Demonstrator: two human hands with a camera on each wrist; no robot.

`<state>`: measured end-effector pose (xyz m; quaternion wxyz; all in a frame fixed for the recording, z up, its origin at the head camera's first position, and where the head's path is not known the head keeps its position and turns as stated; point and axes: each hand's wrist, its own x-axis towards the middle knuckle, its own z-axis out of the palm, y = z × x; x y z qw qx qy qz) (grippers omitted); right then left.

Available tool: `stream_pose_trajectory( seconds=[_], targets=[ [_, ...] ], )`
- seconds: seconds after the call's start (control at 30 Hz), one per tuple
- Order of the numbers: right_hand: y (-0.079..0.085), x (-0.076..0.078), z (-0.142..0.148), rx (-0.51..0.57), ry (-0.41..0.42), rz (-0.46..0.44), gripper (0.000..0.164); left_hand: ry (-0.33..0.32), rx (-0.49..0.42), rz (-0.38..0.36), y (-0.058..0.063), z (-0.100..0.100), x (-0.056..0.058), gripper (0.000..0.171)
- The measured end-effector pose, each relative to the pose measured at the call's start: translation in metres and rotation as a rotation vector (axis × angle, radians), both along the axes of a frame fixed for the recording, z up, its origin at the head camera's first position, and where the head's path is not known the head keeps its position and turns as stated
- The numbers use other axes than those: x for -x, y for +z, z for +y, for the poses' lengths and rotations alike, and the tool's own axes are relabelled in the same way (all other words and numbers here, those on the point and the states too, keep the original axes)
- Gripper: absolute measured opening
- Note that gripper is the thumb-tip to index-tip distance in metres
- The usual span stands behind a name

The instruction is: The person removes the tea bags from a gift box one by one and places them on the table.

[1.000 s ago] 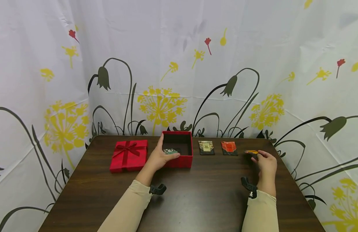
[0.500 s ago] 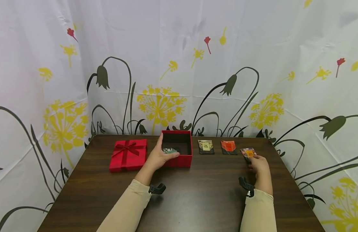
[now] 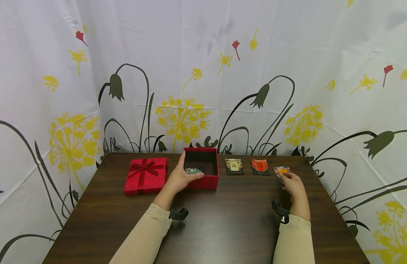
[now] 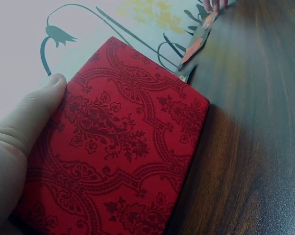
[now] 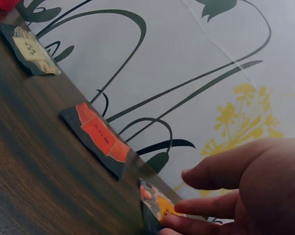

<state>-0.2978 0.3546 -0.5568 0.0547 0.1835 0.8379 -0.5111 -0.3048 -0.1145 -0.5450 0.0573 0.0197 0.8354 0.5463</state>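
Observation:
My left hand (image 3: pixel 182 178) grips the near left corner of an open red gift box (image 3: pixel 209 182), its thumb along the rim. A green patterned packet (image 3: pixel 192 171) shows inside the box beside the thumb. In the left wrist view the box's patterned red wall (image 4: pixel 118 132) fills the middle. On the right, my right hand (image 3: pixel 293 185) has its fingertips on a small sachet with an orange label (image 3: pixel 281 170), which lies on the table. The right wrist view has the thumb raised apart from the sachet (image 5: pixel 155 200), while straight fingers touch it.
Two more sachets lie in the row, one with a cream label (image 3: pixel 234 167) and one with a red-orange label (image 3: pixel 261 167). The red box lid (image 3: pixel 146 176) with a ribbon bow lies left of the box. A printed curtain (image 3: pixel 203 73) hangs behind the table (image 3: pixel 223 227).
My right hand has moved a little left and set the orange-labelled sachet down flat at the row's right end; its thumb is now off it. The left hand stays on the box.

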Motion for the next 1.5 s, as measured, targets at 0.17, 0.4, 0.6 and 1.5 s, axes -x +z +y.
stream_pose_trajectory(
  seconds=[0.17,0.4,0.6,1.5],
  targets=[
    [-0.001,0.002,-0.002,-0.031,0.045,0.007,0.063,-0.001,0.005,-0.002,0.000,0.000,0.000,0.131],
    [-0.006,0.006,-0.004,-0.004,0.069,0.040,0.061,-0.004,-0.001,0.000,0.000,-0.001,0.000,0.131],
    [-0.009,0.009,-0.003,-0.031,0.050,0.043,0.059,-0.003,0.000,-0.008,0.000,0.000,0.000,0.130],
    [-0.026,0.014,-0.005,0.060,0.016,0.105,0.051,-0.008,0.005,0.001,0.001,-0.001,0.001,0.134]
  ],
)
